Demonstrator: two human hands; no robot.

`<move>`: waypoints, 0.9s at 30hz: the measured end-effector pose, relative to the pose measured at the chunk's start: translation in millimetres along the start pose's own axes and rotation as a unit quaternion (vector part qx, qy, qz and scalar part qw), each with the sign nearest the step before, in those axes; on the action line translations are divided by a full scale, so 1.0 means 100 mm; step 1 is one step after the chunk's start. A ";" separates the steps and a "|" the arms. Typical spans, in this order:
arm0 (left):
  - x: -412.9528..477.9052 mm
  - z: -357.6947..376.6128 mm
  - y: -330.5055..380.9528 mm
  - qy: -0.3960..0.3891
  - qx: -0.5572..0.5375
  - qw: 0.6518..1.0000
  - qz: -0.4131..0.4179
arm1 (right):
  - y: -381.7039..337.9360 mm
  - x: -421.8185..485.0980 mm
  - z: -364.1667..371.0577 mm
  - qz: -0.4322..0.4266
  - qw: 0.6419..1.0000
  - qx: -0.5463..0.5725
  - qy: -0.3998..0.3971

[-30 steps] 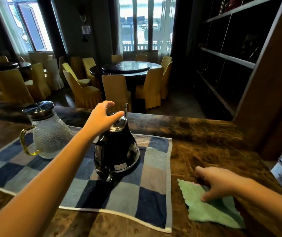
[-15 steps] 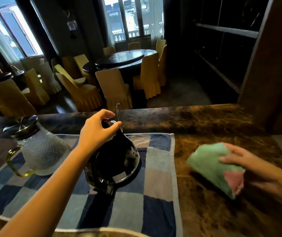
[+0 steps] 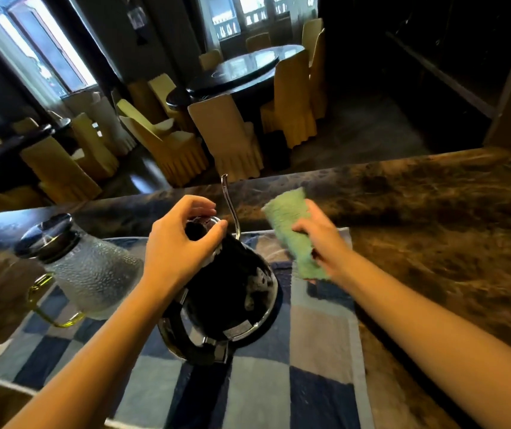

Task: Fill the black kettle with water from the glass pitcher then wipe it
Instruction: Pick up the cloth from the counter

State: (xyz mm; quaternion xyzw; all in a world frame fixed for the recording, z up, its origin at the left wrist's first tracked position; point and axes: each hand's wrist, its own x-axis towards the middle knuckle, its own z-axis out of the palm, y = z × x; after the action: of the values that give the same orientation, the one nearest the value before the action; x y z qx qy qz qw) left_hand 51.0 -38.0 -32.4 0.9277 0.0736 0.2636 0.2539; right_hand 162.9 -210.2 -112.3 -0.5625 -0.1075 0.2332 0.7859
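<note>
Head view. The black kettle (image 3: pixel 232 292) stands on a blue-and-grey checked towel (image 3: pixel 319 351) spread over a dark marbled counter (image 3: pixel 440 243). Its handle faces the viewer and its thin curved spout (image 3: pixel 229 202) rises on the far side.

The left hand (image 3: pixel 180 246) sits on top of the kettle, fingers and thumb curled round the lid, which they largely hide. The left forearm crosses the towel in front of the kettle and covers part of its left flank.

The right hand (image 3: pixel 321 239) holds a folded green cloth (image 3: pixel 291 230) off the counter, fingers wrapped round its lower half. The cloth is just to the right of the spout and beside the kettle's upper right shoulder. Motion blur leaves it unclear whether cloth and kettle touch.

The glass pitcher (image 3: pixel 93 274) is on the towel's left part, near the kettle but apart from it. It has a textured body, a dark metal lid (image 3: pixel 45 235) and a yellow-tinted handle (image 3: pixel 43 301) on its left side.

Beyond the counter edge there is a dim dining room with a round dark table (image 3: pixel 242 69), chairs in yellow covers (image 3: pixel 226 134) and bright windows (image 3: pixel 46 51). Dark shelving (image 3: pixel 434 66) is at the right.
</note>
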 end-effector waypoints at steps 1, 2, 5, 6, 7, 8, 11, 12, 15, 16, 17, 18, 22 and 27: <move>0.00 0.00 0.00 0.002 -0.001 1.000 -0.002 | 0.07 0.04 0.15 -0.006 0.999 -0.027 -0.038; 0.00 0.00 0.00 0.002 -0.004 1.000 -0.005 | 0.11 0.04 0.28 -0.008 0.997 -0.041 -0.071; 0.00 0.00 -0.01 0.002 -0.020 0.999 -0.031 | 0.18 0.03 0.51 0.027 0.990 0.060 -0.127; 0.00 0.00 -0.01 0.003 -0.021 0.999 -0.040 | 0.16 0.03 0.55 0.053 0.985 0.113 -0.120; 0.00 0.00 0.00 0.005 -0.020 0.999 -0.044 | 0.16 0.06 0.55 0.065 0.982 0.146 -0.101; 0.00 0.00 0.00 0.007 -0.017 0.999 -0.043 | 0.14 0.07 0.57 0.059 0.983 0.150 -0.083; 0.00 -0.01 0.03 0.008 -0.003 1.000 -0.017 | 0.19 0.08 0.62 0.028 0.994 0.108 -0.022; 0.00 -0.01 0.04 0.006 -0.001 1.000 -0.013 | 0.19 0.06 0.62 0.020 0.993 0.112 -0.006; 0.01 -0.01 0.05 -0.010 -0.005 1.000 -0.017 | 0.17 -0.01 0.56 0.044 0.971 0.232 -0.029; 0.02 -0.03 0.05 -0.027 -0.009 0.999 -0.020 | 0.16 -0.04 0.52 0.050 0.958 0.275 -0.056; 0.04 -0.07 0.04 -0.057 -0.014 0.998 -0.023 | 0.16 -0.06 0.49 0.054 0.950 0.297 -0.074; 0.07 -0.12 0.02 -0.101 -0.020 0.994 -0.021 | 0.18 -0.08 0.48 0.054 0.948 0.303 -0.086; 0.18 -0.36 -0.01 -0.296 -0.058 0.953 -0.026 | 0.28 -0.11 0.52 0.040 0.952 0.300 -0.051; 0.30 -0.46 0.01 -0.374 -0.023 0.927 -0.007 | 0.42 -0.17 0.54 -0.038 0.982 0.180 0.043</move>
State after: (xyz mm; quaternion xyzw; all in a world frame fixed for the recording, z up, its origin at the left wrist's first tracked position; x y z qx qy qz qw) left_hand 52.7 -11.1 15.4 0.9524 -0.0262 -0.1025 0.2859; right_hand 115.0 -162.6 -131.0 -0.4168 -0.0511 0.1938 0.8866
